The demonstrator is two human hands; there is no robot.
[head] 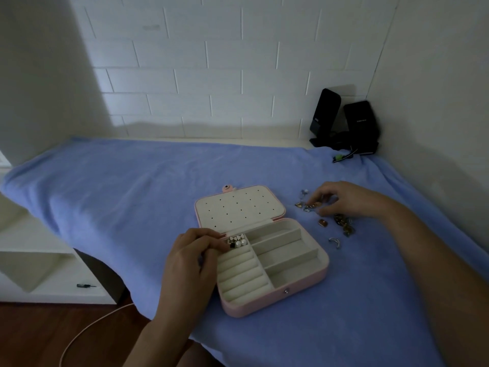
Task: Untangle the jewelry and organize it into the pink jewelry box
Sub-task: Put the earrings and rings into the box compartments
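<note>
The fingers of our left hand (190, 258) pinch round pearl earrings (240, 243) in the back-left velvet compartment of the open pink jewelry box (264, 304); right of the box, our right hand (344, 198) pinches tangled metallic jewelry (342, 223).

— What is standing behind the surface?
— A white wall (211, 62) patterned like bricks is running along the back, and a plain pale wall (436, 88) is closing in the right side. Two black speakers (344, 120) are standing in the corner between them.
— And the surface itself?
— A blue cloth (119, 186) is covering it and hanging over its left edge.
— To the left?
— White shelves (31, 260) are standing there, lower down. A pale cable (90, 329) is trailing across the dark wooden floor (31, 335). Dim, bluish light is filling the room.
</note>
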